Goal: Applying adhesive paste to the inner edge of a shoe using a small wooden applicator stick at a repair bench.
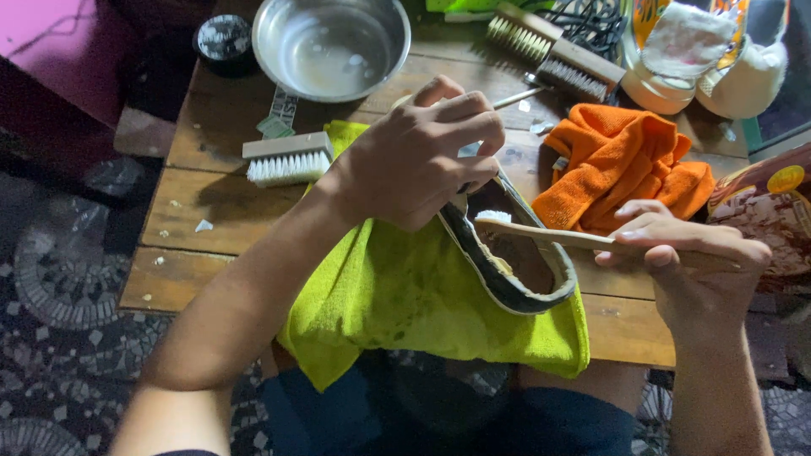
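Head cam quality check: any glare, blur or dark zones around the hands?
Head view: glare on the steel bowl; left hand and right hand sharp, no motion blur; inside of the shoe is shadowed; floor and lap underexposed; orange cloth slightly oversaturated.

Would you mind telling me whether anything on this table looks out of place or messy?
Small white flecks lie scattered across the wooden table, and the orange cloth sits crumpled. The shoe, held by the left hand, looks worn and grimy along its rim.
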